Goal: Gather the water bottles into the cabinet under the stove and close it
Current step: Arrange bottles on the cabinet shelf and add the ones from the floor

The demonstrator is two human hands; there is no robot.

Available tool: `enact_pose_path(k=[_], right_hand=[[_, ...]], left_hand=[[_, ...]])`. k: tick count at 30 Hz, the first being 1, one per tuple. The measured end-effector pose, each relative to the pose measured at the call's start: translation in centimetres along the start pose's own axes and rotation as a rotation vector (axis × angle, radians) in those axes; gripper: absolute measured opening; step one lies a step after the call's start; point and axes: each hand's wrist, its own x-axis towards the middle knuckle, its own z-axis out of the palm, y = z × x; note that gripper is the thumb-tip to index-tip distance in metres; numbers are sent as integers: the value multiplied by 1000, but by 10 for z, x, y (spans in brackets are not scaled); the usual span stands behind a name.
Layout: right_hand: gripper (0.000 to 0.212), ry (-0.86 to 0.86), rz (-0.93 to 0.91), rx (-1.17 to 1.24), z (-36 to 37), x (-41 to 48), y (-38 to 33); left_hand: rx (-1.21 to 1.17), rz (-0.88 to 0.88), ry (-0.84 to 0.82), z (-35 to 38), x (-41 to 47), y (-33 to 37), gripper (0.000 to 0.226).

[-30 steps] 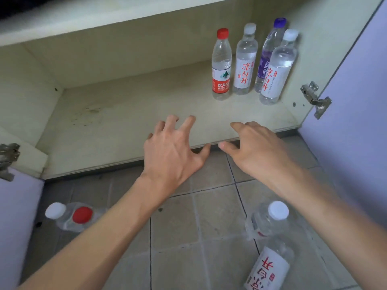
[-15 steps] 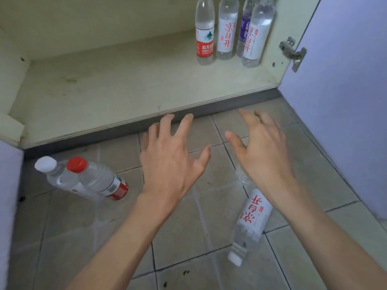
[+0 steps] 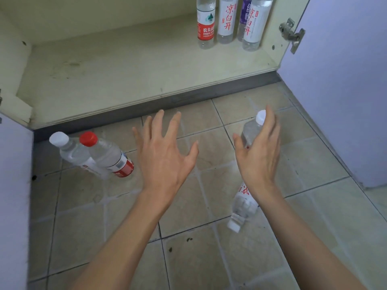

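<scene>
The cabinet (image 3: 125, 70) stands open, and several water bottles (image 3: 226, 19) stand upright at its back right. On the tiled floor at the left, a white-capped bottle (image 3: 71, 151) and a red-capped bottle (image 3: 109, 155) lie side by side. My left hand (image 3: 165, 155) hovers over the floor to their right, fingers spread and holding nothing. My right hand (image 3: 258, 155) is spread over another white-capped bottle (image 3: 249, 130), thumb on one side and fingers by its cap, not closed on it. A further bottle (image 3: 243, 206) lies below my right wrist, its cap towards me.
The right cabinet door (image 3: 345, 80) swings out over the floor, with a metal hinge (image 3: 292, 34) at its inner edge. The left door (image 3: 12, 185) juts out at the left edge. A dark plinth (image 3: 167, 101) runs below the cabinet floor.
Both hands have drawn back from the cabinet's front edge to above the floor. The view has tilted down. My right hand now sits over the white-capped bottle.
</scene>
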Motion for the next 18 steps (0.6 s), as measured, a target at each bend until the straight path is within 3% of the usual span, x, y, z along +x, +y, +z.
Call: enact_pose_path(k=[4,12,18], right_hand=[[103,-11,-10,14,14,-9,19],[93,56,-96,117,23,2,35],[93,-19,-196,193,45,-10,20]], left_hand=[[14,-10,-23,0,-8,-2,82],[15,-25,-35,-4,-9,-10,85],[24,-63,-12,-14,-12,-25,82]])
